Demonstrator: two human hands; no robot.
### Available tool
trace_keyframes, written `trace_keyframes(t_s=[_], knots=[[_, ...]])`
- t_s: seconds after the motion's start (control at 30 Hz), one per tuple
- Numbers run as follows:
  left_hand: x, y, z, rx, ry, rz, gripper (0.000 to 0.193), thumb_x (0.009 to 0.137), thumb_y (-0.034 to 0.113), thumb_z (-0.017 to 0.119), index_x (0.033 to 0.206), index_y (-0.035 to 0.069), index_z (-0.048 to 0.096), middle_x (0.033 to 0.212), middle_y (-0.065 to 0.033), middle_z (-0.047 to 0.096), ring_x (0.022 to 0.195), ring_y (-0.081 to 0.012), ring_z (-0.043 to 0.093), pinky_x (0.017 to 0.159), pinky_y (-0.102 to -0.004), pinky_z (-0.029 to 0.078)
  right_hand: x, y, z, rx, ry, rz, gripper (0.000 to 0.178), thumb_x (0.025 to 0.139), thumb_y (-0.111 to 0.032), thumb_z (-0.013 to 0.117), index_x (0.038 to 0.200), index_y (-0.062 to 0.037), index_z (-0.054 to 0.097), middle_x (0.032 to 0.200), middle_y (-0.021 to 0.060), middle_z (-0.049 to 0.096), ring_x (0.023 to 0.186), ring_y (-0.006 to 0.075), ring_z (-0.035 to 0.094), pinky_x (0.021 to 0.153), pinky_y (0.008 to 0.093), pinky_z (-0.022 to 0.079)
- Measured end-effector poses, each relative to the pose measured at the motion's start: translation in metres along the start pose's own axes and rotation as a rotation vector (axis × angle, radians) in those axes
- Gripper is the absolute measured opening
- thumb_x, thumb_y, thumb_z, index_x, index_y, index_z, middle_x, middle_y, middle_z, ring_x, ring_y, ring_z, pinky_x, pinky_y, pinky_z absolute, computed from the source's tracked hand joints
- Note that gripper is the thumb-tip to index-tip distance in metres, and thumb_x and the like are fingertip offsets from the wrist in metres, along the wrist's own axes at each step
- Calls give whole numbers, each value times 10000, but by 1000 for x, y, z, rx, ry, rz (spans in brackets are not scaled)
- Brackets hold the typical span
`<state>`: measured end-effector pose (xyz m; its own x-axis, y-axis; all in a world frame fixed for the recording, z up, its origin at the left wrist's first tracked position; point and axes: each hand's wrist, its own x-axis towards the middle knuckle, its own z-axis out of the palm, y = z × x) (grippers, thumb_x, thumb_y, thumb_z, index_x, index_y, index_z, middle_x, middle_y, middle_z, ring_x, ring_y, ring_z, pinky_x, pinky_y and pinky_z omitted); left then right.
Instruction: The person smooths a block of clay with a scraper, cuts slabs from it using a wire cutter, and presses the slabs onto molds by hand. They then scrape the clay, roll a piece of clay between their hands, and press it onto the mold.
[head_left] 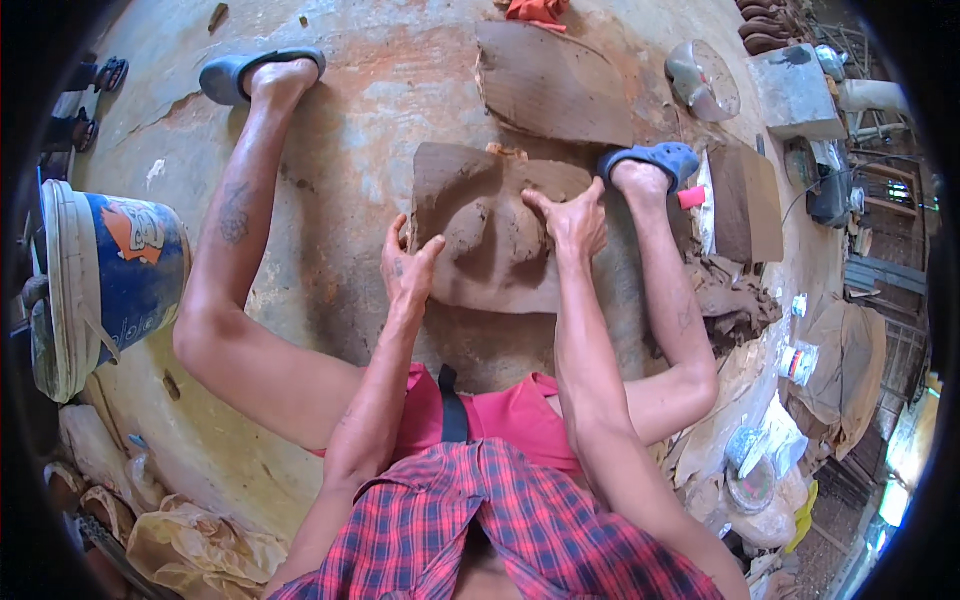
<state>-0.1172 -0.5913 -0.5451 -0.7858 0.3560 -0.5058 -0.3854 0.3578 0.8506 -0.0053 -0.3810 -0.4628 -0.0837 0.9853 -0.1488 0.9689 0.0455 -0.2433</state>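
Above the floor [350, 180], left hand [408, 270] and right hand [577, 225], both spread, touch the clay slab [492, 235]; uneven thumb pressure might tear it.

Bright light [893, 503] shows at right, beyond a stained, patchy floor [345, 175].

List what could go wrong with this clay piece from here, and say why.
The right hand has its thumb on the raised part of the clay piece; pressing too hard might dent it.
The left hand is at the left edge, where an uneven push could bend it.
The right clog sits close to the upper right corner; a foot shift might scuff it.
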Motion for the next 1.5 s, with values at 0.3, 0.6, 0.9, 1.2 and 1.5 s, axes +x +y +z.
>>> trace_keyframes(t_s=[0.3, 0.6, 0.9, 1.2, 1.5], knots=[[-19, 5, -18, 250, 7, 57, 885, 753, 266, 871, 1521, 18, 506, 1364, -258, 674, 1254, -374, 665, 1078, -435, 512, 0, 4, -2, -74, -68, 18, 1359, 615, -641, 944, 1655, -135, 230, 1326, 287, 653, 1191, 431, 676, 973, 537, 558], [-49, 1, -15, 392, 70, -15, 646, 766, 295, 876, 1298, 0, 656, 1188, -239, 747, 1151, -444, 695, 1019, -502, 532, -2, 6, -1, -40, -69, -4, 1257, 671, -624, 929, 1615, -93, 291, 1222, 270, 724, 1124, 436, 713, 946, 534, 572], [-35, 12, -17, 555, 127, 46, 594, 757, 334, 883, 1263, 67, 723, 1148, -220, 769, 1088, -398, 732, 978, -479, 555, 2, 14, 0, 61, -106, 4, 1198, 689, -581, 935, 1596, -91, 324, 1217, 251, 725, 1124, 425, 715, 943, 540, 573], [-20, 25, -18, 609, 67, 17, 555, 766, 420, 884, 1182, 68, 780, 1043, -214, 790, 988, -370, 759, 922, -462, 568, 8, 22, 0, 145, -136, -15, 1064, 711, -531, 936, 1513, -86, 397, 1258, 251, 704, 1116, 423, 717, 905, 536, 592], [-1, 29, -18, 601, 39, 62, 596, 787, 469, 872, 1144, 1, 778, 1000, -208, 793, 963, -324, 776, 890, -441, 584, 10, 22, -6, 145, -192, 1, 1050, 720, -523, 934, 1512, -91, 398, 1236, 250, 709, 1120, 416, 717, 898, 528, 598]])
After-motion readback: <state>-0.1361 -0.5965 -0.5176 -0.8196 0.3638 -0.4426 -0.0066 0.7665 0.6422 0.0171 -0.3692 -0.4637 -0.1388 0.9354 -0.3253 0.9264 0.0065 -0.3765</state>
